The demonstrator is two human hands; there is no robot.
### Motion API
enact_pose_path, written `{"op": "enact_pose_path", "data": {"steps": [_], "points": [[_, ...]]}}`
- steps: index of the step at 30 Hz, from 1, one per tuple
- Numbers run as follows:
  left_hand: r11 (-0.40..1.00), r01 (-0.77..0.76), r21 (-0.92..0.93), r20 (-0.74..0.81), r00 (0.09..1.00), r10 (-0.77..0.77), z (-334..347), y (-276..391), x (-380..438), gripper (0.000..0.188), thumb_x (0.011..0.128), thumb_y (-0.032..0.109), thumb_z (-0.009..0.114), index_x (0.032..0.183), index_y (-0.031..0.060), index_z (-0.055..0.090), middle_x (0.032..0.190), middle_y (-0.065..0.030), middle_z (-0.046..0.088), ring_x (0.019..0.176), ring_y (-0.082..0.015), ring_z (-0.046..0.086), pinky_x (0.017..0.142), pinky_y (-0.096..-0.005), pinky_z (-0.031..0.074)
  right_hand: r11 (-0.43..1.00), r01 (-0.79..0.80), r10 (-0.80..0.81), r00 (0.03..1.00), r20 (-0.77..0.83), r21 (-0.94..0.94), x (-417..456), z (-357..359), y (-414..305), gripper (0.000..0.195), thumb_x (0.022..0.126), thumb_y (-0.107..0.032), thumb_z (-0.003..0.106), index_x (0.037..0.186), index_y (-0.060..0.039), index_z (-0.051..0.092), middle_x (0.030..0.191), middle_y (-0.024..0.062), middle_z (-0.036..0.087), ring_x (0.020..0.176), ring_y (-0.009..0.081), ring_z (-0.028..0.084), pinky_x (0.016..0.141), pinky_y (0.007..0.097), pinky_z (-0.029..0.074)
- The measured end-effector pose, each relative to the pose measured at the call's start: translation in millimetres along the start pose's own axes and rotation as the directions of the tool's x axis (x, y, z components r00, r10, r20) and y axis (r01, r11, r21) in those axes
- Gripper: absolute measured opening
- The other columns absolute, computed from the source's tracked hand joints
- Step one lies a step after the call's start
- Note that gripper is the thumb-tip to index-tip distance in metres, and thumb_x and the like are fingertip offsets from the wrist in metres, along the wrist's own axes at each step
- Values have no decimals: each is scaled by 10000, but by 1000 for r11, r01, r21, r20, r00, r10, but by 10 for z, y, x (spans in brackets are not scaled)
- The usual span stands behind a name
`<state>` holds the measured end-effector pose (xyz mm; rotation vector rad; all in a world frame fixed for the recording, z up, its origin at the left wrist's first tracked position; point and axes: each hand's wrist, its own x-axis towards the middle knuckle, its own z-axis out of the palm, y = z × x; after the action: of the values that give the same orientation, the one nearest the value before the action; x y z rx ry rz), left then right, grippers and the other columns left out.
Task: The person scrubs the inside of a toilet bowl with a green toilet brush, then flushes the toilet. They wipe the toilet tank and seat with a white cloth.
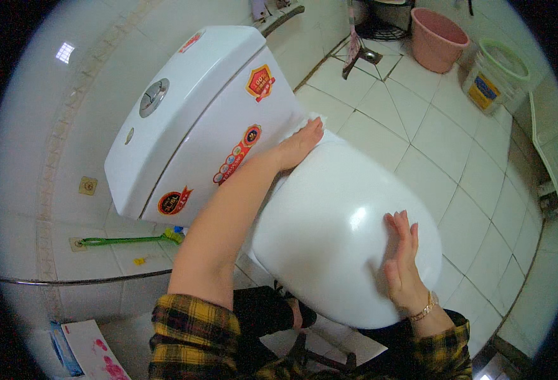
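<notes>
Before me stands a white toilet with its lid (317, 223) down and its cistern (231, 123) to the left. My left hand (302, 142) reaches across the back of the lid, where it meets the cistern. Under its fingers is a white wipe or tissue (313, 117), mostly covered by the hand. My right hand (404, 266) is over the front part of the lid, fingers apart and holding nothing; whether it touches the lid I cannot tell. A round chrome flush button (154, 98) is set in the cistern top, and several red stickers (237, 154) mark its front.
A green-handled brush (126, 240) lies left of the toilet, by a curved metal-trimmed edge (88, 281). On the tiled floor (431, 161) at the back right are a pink bucket (433, 54), a clear plastic bucket (485, 88) and a floor drain (369, 56). A box (91, 346) sits lower left.
</notes>
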<state>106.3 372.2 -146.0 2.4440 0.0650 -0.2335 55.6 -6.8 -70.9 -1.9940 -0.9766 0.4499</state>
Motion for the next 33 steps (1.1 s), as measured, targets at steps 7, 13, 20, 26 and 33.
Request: {"op": "enact_pose_path", "data": {"steps": [7,13,20,26,33], "points": [[989,135,-65,89,988,-129,92,269,-965,628,990,379,275,1472,7,124,1529,-212,147,1412,-315,189,1150,-354,147,1000,-26,26,1000,-14,11,-71,-105,131,786,923,-548,277,1427,40,143,1458,251,259,1423,384,66,1128,505,-42],[973,208,-103,47,978,-204,160,207,-2556,613,962,242,330,1483,23,94,1510,-272,147,1410,-351,179,1144,-360,151,995,-15,21,997,-69,99,-15,-22,66,790,923,-566,271,1432,24,142,1447,250,275,1420,394,59,1126,518,-31],[989,141,-53,30,990,-139,56,161,-1411,559,990,257,290,1477,27,140,1532,-214,132,1422,-309,158,1150,-344,144,993,-1,13,994,-104,119,-9,41,132,808,923,-578,264,1438,26,111,1412,240,342,1417,390,76,1120,522,-43],[996,43,-81,56,998,-38,47,189,-145,603,1000,437,155,1472,65,211,1538,-160,168,1407,-301,213,1148,-349,151,981,-45,68,990,-119,191,-53,84,279,858,917,-627,213,1440,40,82,1383,240,376,1390,364,200,1115,526,-49],[986,102,-133,257,964,-65,-155,211,539,669,978,533,125,1448,96,314,1551,-109,159,1425,-264,162,1154,-350,111,947,23,2,997,-75,321,6,126,217,901,896,-665,266,1464,-9,24,1415,187,294,1364,286,219,1118,500,-22]]}}
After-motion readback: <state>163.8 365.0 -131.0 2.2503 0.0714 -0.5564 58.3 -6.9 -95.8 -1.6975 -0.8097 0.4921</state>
